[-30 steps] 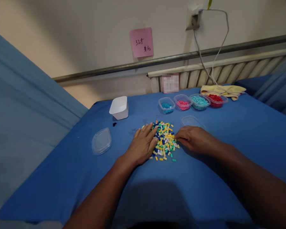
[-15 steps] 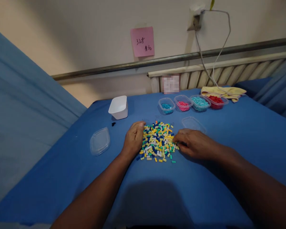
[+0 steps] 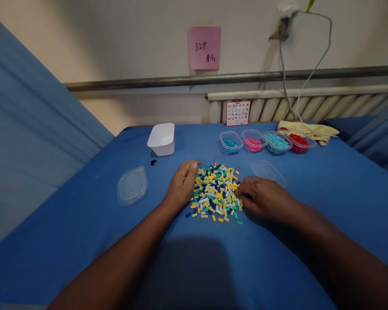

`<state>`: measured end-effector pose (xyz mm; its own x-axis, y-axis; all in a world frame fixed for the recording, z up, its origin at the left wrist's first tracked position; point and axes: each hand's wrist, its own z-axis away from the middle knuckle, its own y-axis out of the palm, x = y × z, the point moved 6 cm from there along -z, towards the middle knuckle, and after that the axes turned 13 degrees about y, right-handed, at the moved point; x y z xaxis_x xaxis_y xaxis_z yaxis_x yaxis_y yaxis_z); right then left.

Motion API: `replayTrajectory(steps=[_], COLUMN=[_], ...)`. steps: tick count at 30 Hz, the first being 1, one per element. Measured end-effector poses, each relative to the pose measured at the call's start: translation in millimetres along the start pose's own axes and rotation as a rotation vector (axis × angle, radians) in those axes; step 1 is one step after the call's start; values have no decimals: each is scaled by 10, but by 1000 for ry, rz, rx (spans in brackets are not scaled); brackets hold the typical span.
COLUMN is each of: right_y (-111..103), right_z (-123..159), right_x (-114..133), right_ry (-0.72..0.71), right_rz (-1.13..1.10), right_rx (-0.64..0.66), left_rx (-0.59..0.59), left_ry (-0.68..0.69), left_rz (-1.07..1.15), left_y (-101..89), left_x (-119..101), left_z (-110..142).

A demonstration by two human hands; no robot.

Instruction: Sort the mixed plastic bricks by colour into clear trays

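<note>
A heap of small coloured beads (image 3: 215, 191), yellow, white, green and dark blue, lies on the blue cloth (image 3: 93, 228). My left hand (image 3: 182, 184) rests on its edge against the heap's left side, fingers together and slightly curved, holding nothing I can see. My right hand (image 3: 263, 196) lies at the heap's right side with its fingers curled down into the beads; what they pinch, if anything, is hidden.
Several clear tubs stand in a row at the back: blue beads (image 3: 231, 143), pink (image 3: 254, 141), light blue (image 3: 277, 142), red (image 3: 299, 141). A white tub (image 3: 162, 139), a clear lid (image 3: 132, 186), another lid (image 3: 267, 170) and a yellow cloth (image 3: 310, 128) also lie there.
My left hand slid off the top of the heap to its left side and turned on edge, uncovering beads. The right hand stayed at the right side. The camera tilted up a little.
</note>
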<state>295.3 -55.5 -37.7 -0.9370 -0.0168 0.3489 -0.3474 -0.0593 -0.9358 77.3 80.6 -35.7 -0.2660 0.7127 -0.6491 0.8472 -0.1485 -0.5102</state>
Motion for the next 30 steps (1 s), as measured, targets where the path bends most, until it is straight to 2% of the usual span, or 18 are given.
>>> replayTrajectory(steps=[6, 11, 14, 21, 24, 28, 30], right_y=[-5, -7, 0, 15, -104, -376, -439], right_z=[71, 86, 70, 55, 67, 68, 63], right_x=[-64, -12, 28, 47, -114, -589, -798], right_ry=[-12, -55, -49, -15, 11, 170, 237], right_rz=[-37, 14, 50, -28, -35, 25, 77], right_rx=[18, 26, 37, 71, -7, -223, -260], left_rx=[43, 44, 39, 30, 18, 4, -9], left_ry=[28, 39, 41, 25, 22, 42, 50], left_rz=[6, 7, 12, 16, 14, 24, 36], left_y=[43, 61, 67, 63, 47, 32, 27], left_x=[-30, -27, -29, 2, 7, 18, 39], left_z=[7, 12, 11, 6, 8, 4, -1])
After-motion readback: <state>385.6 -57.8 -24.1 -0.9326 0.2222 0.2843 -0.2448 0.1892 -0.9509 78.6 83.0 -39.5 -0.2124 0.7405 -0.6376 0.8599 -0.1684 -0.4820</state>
